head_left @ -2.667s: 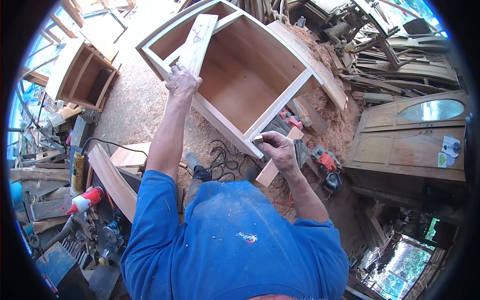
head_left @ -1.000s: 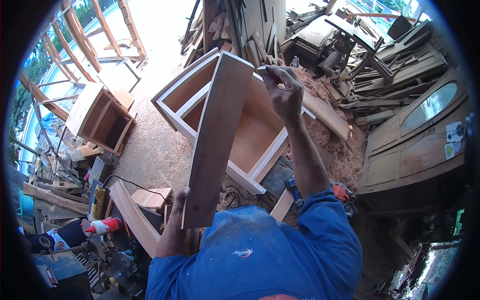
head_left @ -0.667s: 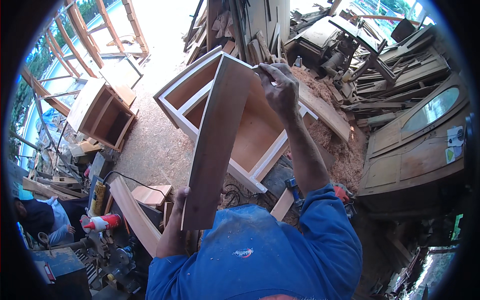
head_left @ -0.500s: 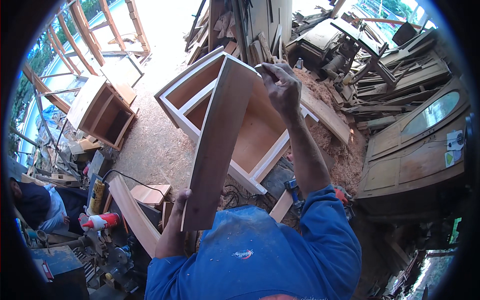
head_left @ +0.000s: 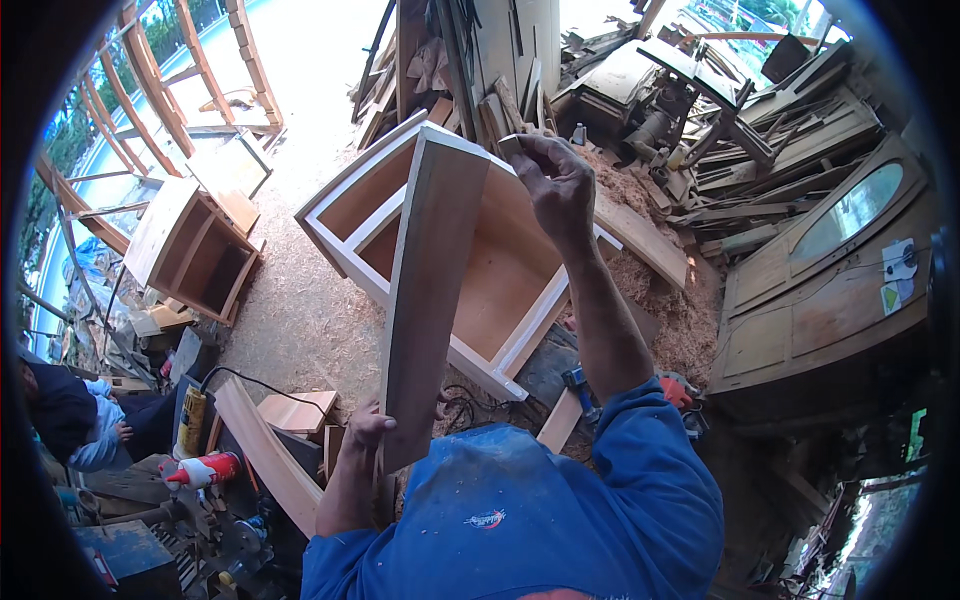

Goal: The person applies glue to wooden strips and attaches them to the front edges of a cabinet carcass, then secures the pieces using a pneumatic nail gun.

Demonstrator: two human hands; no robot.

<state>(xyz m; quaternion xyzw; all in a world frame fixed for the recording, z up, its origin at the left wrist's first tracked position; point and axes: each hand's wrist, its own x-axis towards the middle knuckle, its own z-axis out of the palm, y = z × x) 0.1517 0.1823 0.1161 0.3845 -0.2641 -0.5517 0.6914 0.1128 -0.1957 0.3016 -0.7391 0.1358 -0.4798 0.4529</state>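
Observation:
A long wooden board (head_left: pixel 432 300) stands slanted in front of me, its top end pointing away. My left hand (head_left: pixel 368 430) grips the board's near end, thumb on its left edge. Beside the far end, my right hand (head_left: pixel 558 185) pinches a small pale flat piece (head_left: pixel 510 144), whose kind I cannot make out. Behind the board lies an open wooden cabinet frame (head_left: pixel 515 275) with white-edged dividers, partly hidden by the board and my right arm.
A smaller wooden cabinet (head_left: pixel 190 245) stands at the left. Near my left arm lie a curved plank (head_left: pixel 265 445) and a red-and-white bottle (head_left: pixel 203 470). A person (head_left: pixel 75 415) sits at the far left. Wood shavings (head_left: pixel 660 320) and a wooden door (head_left: pixel 830 280) are at the right.
The whole view has shifted slightly. The board's near end has swung a little right, and my right hand has turned so the pale piece shows more.

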